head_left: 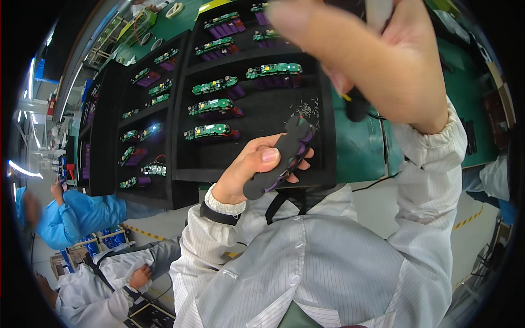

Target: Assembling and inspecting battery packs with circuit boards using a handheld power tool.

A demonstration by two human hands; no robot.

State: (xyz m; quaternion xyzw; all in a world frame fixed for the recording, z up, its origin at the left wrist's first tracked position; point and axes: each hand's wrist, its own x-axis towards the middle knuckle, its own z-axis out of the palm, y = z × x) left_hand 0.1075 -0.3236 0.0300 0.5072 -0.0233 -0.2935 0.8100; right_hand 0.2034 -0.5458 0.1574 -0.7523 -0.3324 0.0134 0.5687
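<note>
My left hand (254,167) is closed around a battery pack (281,156) with a flat black cover and purple cells along its side, held tilted at the front edge of a black tray. Its fingers wrap underneath and the thumb presses on the cover. My right hand (388,65) is raised close to the camera at the upper right, blurred, with fingers curled. A dark rounded thing (358,106) shows below its palm and a greyish piece (379,13) above; I cannot make out what it grips.
The black tray (262,150) holds several purple packs with green circuit boards (210,131) and a scatter of small metal pins (307,108). Another tray (156,188) stands to its left. Underneath is a green bench (355,147). Two people (82,216) (104,287) are at the left.
</note>
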